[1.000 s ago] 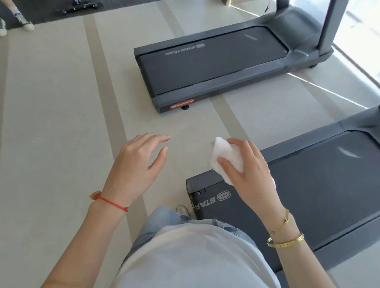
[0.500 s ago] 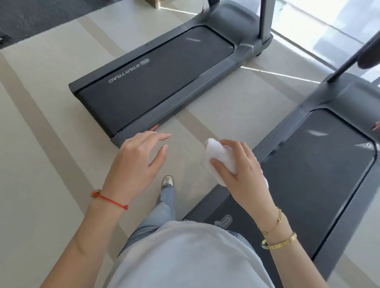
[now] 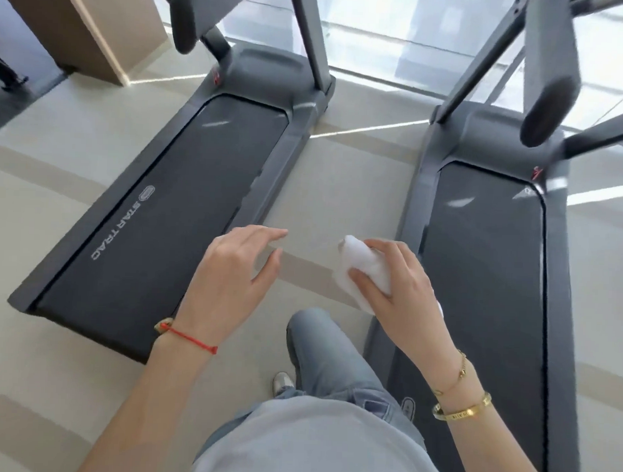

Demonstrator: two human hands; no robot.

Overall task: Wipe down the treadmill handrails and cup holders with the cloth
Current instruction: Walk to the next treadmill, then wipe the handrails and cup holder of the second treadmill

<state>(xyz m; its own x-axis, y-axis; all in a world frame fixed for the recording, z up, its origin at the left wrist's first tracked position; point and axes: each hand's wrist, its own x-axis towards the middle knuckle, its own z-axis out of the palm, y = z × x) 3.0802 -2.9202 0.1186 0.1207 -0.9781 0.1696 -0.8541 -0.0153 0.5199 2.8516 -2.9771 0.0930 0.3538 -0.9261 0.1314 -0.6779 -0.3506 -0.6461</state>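
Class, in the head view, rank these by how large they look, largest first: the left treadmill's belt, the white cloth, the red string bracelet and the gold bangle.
1. Left treadmill's belt, by far the largest.
2. White cloth, partly hidden by the right hand.
3. Red string bracelet and gold bangle: too alike to rank.

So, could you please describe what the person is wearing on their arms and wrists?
Both forearms are bare, with no sleeves in view. The left wrist carries a thin red string bracelet knotted at its outer side. The right wrist carries two gold pieces: a fine chain bracelet and, below it, a broader gold bangle with engraved marks. No rings show on the fingers.
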